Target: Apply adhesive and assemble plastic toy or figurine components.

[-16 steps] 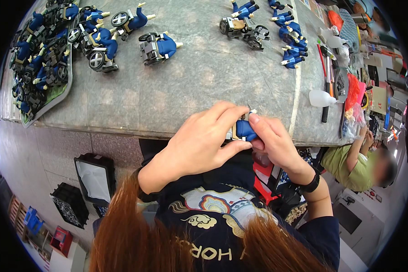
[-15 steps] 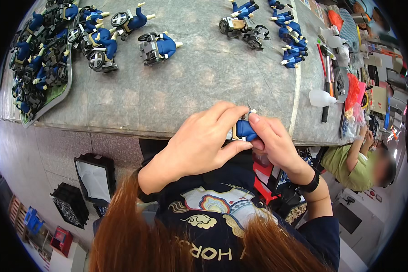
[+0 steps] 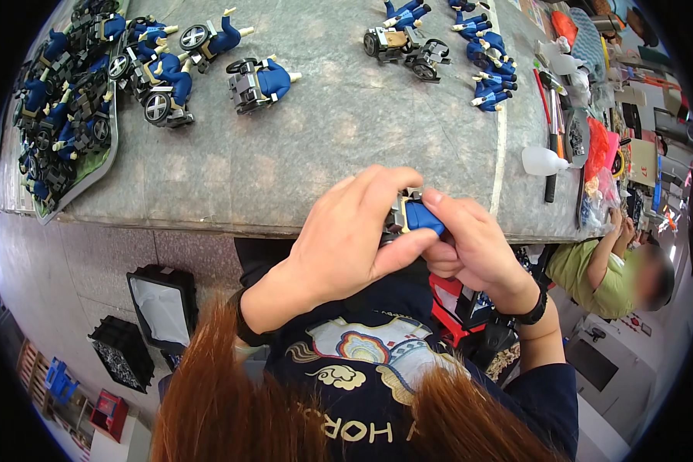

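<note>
Just over the near edge of the table, my left hand (image 3: 345,235) is closed round a small toy figure in a wheelchair (image 3: 422,217). The blue body and part of the dark and tan chair show between my fingers; the rest is hidden. My right hand (image 3: 473,245) grips the blue end from the other side, thumb on top and fingers curled beneath. Beyond my hands lie two empty toy wheelchairs (image 3: 396,43) and a row of loose blue figures (image 3: 489,81). A seated figure in a wheelchair (image 3: 260,83) lies to the left.
A tray (image 3: 92,179) heaped with wheelchair figures fills the far left. At the right are a white squeeze bottle (image 3: 544,161), pen-like tools (image 3: 553,127) and plastic bags (image 3: 597,154). A person in green (image 3: 593,269) sits beyond. Black crates (image 3: 162,304) stand on the floor.
The toy has turned in my hands, and more of the chair now shows. My right fingers have curled further under it. The whole view has shifted slightly.
</note>
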Demonstrator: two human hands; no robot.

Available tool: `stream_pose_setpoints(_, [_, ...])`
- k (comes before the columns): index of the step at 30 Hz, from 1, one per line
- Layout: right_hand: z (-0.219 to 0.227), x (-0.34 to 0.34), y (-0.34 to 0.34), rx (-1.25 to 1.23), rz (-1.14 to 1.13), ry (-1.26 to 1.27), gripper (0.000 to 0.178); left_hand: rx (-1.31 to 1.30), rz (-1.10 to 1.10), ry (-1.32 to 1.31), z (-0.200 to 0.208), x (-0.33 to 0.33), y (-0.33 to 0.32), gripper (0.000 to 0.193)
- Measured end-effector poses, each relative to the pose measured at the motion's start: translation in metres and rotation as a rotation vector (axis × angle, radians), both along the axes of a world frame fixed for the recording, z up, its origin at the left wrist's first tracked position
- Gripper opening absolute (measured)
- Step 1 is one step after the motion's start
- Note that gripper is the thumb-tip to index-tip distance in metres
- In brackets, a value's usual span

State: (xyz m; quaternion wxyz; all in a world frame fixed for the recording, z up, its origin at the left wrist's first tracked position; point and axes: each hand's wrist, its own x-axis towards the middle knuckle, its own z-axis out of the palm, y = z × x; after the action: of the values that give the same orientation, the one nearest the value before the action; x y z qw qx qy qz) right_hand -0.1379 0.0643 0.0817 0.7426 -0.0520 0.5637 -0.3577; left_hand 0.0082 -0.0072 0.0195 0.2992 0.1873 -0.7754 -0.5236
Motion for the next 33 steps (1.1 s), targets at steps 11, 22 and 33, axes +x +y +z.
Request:
stream_pose_setpoints(11, [-0.009,0.01,0.001,0.094,-0.158,-0.019,0.036,0.315,0.046,-0.032,-0.004,-0.005,0.006,0.036])
stream_pose_setpoints(22, [-0.012,0.015,0.002,0.131,-0.17,-0.013,0.037,0.059,-0.002,-0.036,-0.012,-0.004,0.001,0.041])
stream_pose_setpoints(33, [-0.004,0.002,-0.001,-0.093,0.081,0.213,0.033,-0.056,-0.076,0.122,-0.006,-0.001,-0.011,0.057])
